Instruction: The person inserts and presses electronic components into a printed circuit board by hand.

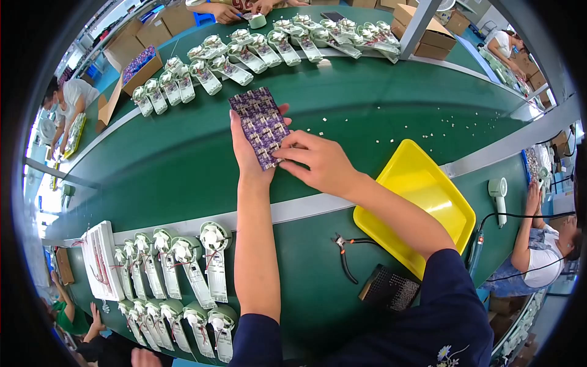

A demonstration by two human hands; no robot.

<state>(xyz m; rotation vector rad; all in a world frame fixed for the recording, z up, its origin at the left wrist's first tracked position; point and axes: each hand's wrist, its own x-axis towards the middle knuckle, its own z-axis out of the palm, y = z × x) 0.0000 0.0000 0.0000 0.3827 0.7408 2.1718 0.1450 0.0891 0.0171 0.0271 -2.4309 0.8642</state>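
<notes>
A purple panel of small circuit boards is held up over the green bench. My left hand grips it from below and along its left edge, with fingertips showing past the right side. My right hand pinches at the panel's lower right corner with thumb and forefinger. Whether a single board has come loose between those fingers is too small to tell. Under my right forearm lies a yellow plastic tray. Near it are cutting pliers with dark and orange handles.
Rows of opened green handheld fan housings stand at the far side and near left. White scraps dot the belt. A black box of screws, an electric screwdriver and a white case lie nearby. Co-workers sit around.
</notes>
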